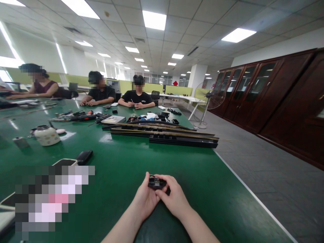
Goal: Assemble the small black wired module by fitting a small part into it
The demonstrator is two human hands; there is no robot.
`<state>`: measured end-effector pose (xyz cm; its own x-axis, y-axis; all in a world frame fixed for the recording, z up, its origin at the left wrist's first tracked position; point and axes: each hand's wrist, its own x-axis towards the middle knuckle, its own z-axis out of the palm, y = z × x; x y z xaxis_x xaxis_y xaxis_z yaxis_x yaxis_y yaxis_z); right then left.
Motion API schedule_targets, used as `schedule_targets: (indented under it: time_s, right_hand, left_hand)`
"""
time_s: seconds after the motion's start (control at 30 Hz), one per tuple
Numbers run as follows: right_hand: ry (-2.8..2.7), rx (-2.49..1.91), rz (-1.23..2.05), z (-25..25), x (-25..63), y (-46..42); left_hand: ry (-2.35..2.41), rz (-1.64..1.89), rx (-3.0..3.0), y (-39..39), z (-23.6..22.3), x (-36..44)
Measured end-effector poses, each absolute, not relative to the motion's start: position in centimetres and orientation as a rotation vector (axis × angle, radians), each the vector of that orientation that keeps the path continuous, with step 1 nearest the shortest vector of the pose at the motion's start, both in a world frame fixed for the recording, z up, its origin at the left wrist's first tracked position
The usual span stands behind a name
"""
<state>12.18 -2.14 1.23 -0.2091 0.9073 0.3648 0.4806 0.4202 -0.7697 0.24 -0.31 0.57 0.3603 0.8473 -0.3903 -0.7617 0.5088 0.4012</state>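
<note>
Inward from the desk (pixel 202 192)'s right edge, fingers of the left hand (pixel 148 199) and right hand (pixel 176 195) grip a black device (pixel 157 183), innards exposed, work seemingly unfinished.

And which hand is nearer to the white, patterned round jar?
Left. The left hand is right of the jar, closer to the camera; the right hand is farther right.

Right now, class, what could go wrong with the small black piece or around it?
The black piece is held by the left hand and right hand, so it could slip onto the green table. Its exposed insides might get knocked. The nearest long black rail seems to overhang the table edge and could be bumped.
</note>
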Motion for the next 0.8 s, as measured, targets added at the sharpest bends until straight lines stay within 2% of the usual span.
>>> schedule_targets:
  time_s: [0.8]
  right_hand:
    - [-1.838,-1.147,0.644,0.64,11.74,-1.82]
  left_hand:
    - [0.487,1.015,0.135,0.0,-0.02,-0.26]
